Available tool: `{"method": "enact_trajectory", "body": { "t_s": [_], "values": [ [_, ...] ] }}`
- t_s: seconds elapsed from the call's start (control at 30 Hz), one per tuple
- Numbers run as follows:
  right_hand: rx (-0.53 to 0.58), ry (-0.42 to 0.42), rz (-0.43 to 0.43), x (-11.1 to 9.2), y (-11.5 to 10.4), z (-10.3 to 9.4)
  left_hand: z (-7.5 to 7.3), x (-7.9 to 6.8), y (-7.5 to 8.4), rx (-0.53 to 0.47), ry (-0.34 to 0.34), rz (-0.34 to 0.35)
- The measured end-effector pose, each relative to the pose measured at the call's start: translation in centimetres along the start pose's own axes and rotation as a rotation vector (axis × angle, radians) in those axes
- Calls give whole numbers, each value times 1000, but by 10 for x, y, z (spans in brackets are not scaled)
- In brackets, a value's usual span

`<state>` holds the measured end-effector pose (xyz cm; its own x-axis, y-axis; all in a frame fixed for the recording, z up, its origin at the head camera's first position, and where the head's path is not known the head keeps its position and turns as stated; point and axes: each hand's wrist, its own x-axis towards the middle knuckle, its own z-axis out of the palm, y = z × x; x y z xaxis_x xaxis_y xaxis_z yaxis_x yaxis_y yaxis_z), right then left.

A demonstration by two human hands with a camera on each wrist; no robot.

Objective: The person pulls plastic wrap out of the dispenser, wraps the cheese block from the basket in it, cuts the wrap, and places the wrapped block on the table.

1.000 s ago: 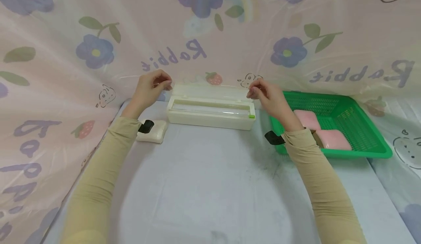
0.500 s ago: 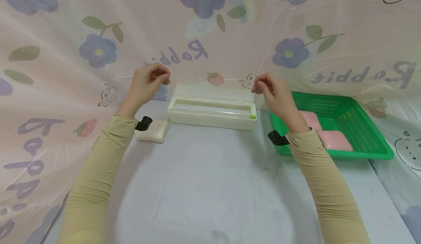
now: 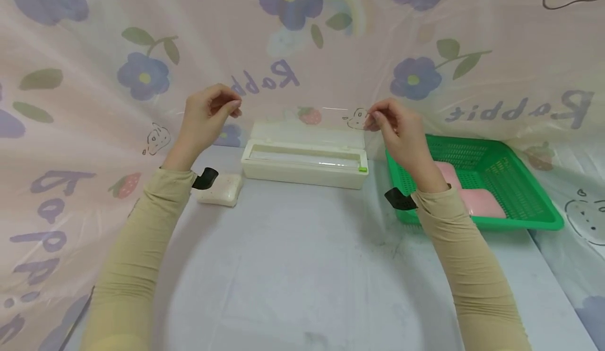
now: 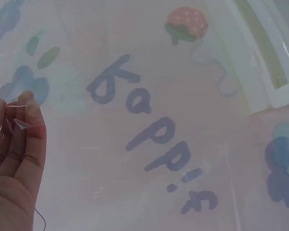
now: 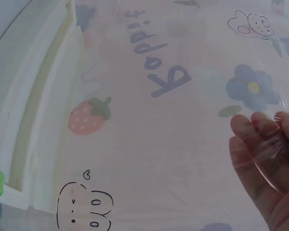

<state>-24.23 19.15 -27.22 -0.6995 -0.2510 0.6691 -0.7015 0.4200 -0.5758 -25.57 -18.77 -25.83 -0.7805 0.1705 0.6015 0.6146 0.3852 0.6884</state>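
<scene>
One clear film [image 3: 333, 109] in the grip of left fingers [image 4: 36, 144] and right fingers [image 5: 243, 156]

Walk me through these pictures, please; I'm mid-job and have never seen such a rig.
There's no robot here: a person works with bare hands. The wide picture is taken from the head, looking forward and down; the two smaller ones from the left and right wrists. The left hand and right hand each pinch clear plastic film. On the table stands a white film dispenser with its lid open. A white block lies to its left; to its right, a green plastic basket holds pink blocks.
</scene>
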Motion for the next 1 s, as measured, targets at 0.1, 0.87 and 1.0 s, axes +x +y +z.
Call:
{"method": "enact_trajectory", "body": {
  "t_s": [0.1,0.87,1.0],
  "values": [
    [9,15,-6,-3,-6,-1,0,-1,-1,-24,7,14],
    [94,110,-211,-58,-48,3,-18,-65,33,-178,-20,94],
    [13,93,-269,-82,-51,3,-22,-92,30,-144,-90,114]
  ]
}}
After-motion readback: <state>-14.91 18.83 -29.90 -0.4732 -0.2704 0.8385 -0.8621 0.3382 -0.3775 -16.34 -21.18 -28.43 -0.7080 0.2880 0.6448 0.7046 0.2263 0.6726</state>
